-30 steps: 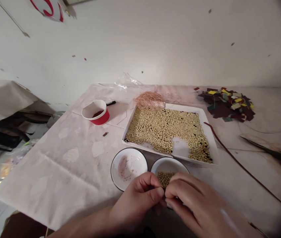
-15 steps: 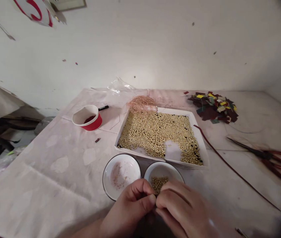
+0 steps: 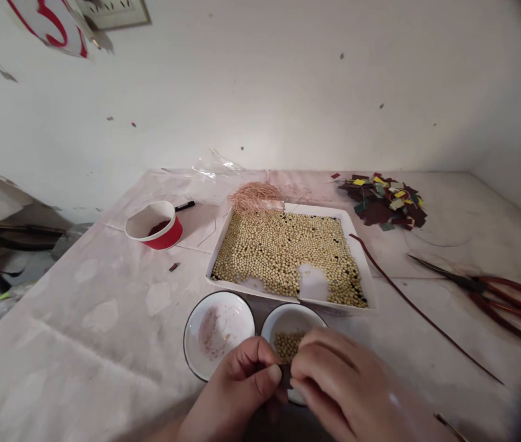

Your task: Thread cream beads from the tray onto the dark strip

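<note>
Item: my left hand (image 3: 235, 393), thumb and forefinger closed in a pinch, holding a small dark piece (image 3: 285, 376) (thin and flat-looking, mostly covered by my fingertips).

Item: my right hand (image 3: 350, 380), fingers curled, thumb and forefinger drawn together at the piece's other edge; what that pinch has hold of is hidden, so I cannot tell. The piece sits between my two hands, above the near part of a bowl.

Item: white bowl with dark rim (image 3: 294, 315), partly under my hands, with a small heap of brownish beads (image 3: 288, 345).

Item: second bowl, likewise dark-rimmed (image 3: 237, 313), just to the left, with reddish specks inside.

Item: white tray (image 3: 313, 283), shallow, behind the bowls, largely covered in pale round beads (image 3: 283, 245) (a few black ones among them, chiefly to the right).

Item: bundle of pinkish thread (image 3: 255, 198), at the tray's far left corner.

Item: red and white paper cup (image 3: 168, 236), left of the tray, dark red matter within; a black marker (image 3: 185, 207) just beside it.

Item: pile of flat scraps (image 3: 386, 205), far right, maroon, green and yellow.

Item: dark red strip (image 3: 410, 301), slender, its upper end near the tray's right wall.

Item: scissors (image 3: 476, 284), reddish handles (cut off by shadow), right of the strip.
</note>
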A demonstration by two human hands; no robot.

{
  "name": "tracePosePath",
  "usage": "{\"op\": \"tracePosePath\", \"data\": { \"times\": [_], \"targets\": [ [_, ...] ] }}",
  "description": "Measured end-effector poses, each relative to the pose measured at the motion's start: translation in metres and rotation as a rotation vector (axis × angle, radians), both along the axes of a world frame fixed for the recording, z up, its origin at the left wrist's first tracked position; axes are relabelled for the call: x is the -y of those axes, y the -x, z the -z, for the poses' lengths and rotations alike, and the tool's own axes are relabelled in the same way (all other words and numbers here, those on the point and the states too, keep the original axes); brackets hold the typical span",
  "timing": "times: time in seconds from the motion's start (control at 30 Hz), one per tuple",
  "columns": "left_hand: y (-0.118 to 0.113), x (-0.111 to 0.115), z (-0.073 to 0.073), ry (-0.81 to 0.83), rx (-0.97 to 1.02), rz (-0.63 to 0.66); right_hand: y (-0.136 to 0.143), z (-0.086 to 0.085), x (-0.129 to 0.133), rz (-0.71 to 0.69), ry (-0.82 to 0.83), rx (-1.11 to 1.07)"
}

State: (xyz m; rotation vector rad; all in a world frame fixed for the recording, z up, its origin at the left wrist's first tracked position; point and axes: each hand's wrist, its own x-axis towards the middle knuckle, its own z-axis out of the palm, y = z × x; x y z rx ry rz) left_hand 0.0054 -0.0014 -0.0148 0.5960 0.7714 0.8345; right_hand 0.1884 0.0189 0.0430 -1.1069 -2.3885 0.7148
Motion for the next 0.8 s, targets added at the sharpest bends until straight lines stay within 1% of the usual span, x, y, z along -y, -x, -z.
{"op": "tracePosePath", "data": {
  "times": [0.1, 0.17, 0.23, 0.3, 0.33, 0.4, 0.43, 0.47, 0.57, 0.63, 0.7, 0.8],
  "targets": [
    [0.000, 0.001, 0.003, -0.024, 0.004, -0.002, -0.004, 0.000, -0.008, 0.066, 0.088, 0.025],
    [0.000, 0.001, 0.005, -0.032, 0.000, 0.000, -0.007, 0.002, -0.015, 0.066, 0.132, 0.068],
    [0.000, 0.000, 0.007, -0.028, 0.006, -0.005, -0.012, 0.004, -0.023, 0.071, 0.139, 0.100],
    [-0.001, 0.000, 0.009, -0.018, 0.029, -0.015, -0.021, 0.009, -0.035, 0.145, 0.074, 0.108],
    [-0.001, 0.000, 0.010, -0.017, 0.044, -0.020, -0.027, 0.013, -0.042, 0.207, 0.022, 0.114],
    [-0.002, 0.000, 0.011, -0.024, 0.073, -0.027, -0.042, 0.023, -0.057, 0.324, -0.085, 0.175],
    [-0.003, 0.001, 0.012, -0.029, 0.083, -0.029, -0.049, 0.029, -0.064, 0.368, -0.110, 0.220],
    [-0.003, 0.001, 0.012, -0.030, 0.088, -0.030, -0.056, 0.036, -0.071, 0.384, -0.121, 0.264],
    [-0.004, 0.001, 0.012, -0.023, 0.089, -0.033, -0.069, 0.054, -0.085, 0.383, -0.120, 0.346],
    [-0.003, 0.001, 0.012, -0.021, 0.085, -0.031, -0.072, 0.062, -0.088, 0.385, -0.118, 0.384],
    [-0.003, 0.001, 0.011, -0.014, 0.083, -0.032, -0.073, 0.065, -0.089, 0.380, -0.116, 0.411],
    [-0.003, 0.001, 0.011, 0.004, 0.076, -0.036, -0.073, 0.066, -0.088, 0.361, -0.110, 0.423]
  ]
}}
